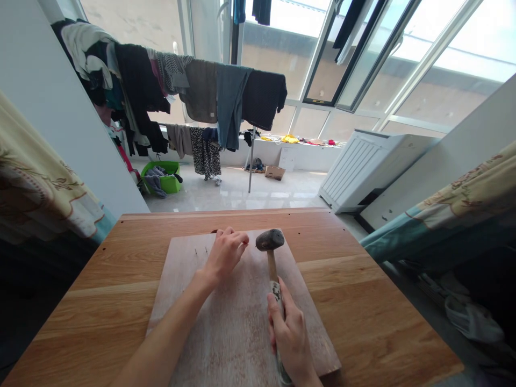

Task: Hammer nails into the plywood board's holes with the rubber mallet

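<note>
A pale, worn wooden board point(226, 328) lies flat, and my right hand point(288, 328) is wrapped round the handle of a hammer point(272, 263) above its right part. The hammer's dark, rounded head point(270, 240) is over the board's far right corner. Left of that head, near the board's far edge, my left hand point(228, 250) is closed, thumb and forefinger together. Whatever is between those fingertips is too small to make out. Two thin nails point(195, 251) stand upright in the board, left of my left hand.
The board rests on a wooden table point(342, 279) with small dark holes. Beyond it are a drying rack with hanging clothes point(201, 88), a green basin point(171, 184), a cardboard box point(274, 172) and a white ribbed cabinet-like unit point(355, 169). Curtains point(451, 204) hang at both sides.
</note>
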{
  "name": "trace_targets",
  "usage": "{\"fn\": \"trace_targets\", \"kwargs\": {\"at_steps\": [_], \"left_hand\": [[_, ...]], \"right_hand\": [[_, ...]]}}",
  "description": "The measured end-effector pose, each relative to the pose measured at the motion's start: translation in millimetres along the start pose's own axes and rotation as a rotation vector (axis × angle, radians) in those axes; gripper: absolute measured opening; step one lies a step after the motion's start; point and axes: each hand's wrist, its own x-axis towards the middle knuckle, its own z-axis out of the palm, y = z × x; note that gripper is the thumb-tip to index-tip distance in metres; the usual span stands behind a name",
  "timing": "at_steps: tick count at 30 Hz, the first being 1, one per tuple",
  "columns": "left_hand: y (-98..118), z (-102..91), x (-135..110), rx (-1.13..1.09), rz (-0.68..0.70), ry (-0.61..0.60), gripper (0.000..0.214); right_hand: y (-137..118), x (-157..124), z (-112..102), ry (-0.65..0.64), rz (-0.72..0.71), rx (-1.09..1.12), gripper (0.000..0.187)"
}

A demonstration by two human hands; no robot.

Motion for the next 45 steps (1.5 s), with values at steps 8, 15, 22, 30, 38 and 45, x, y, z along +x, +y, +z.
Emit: {"fn": "trace_targets", "kwargs": {"at_steps": [8, 15, 22, 30, 38, 45], "left_hand": [[-4.6, 3.2, -4.8, 0.053, 0.007, 0.009, 0.01], [-5.5, 4.3, -6.4, 0.085, 0.021, 0.0, 0.009], [-3.0, 5.0, -6.8, 0.137, 0.034, -0.028, 0.009], [-2.2, 12.5, -6.6, 0.17, -0.013, -0.007, 0.036], [-0.5, 12.0, -7.2, 0.189, -0.029, 0.014, 0.05], [-2.7, 16.1, -7.3, 0.219, -0.034, 0.036, 0.053]], "right_hand": [[-5.9, 0.0, 0.5, 0.003, -0.001, -0.008, 0.073], [-3.8, -0.8, 0.4, -0.001, 0.021, 0.006, 0.074], [-4.8, 0.1, -0.6, -0.006, 0.018, 0.021, 0.07], [-12.3, 4.8, -4.6, -0.075, 0.04, 0.014, 0.074], [-39.1, 10.7, -14.0, -0.045, -0.071, -0.128, 0.063], [-40.2, 14.9, -14.5, -0.02, -0.119, -0.232, 0.06]]}}
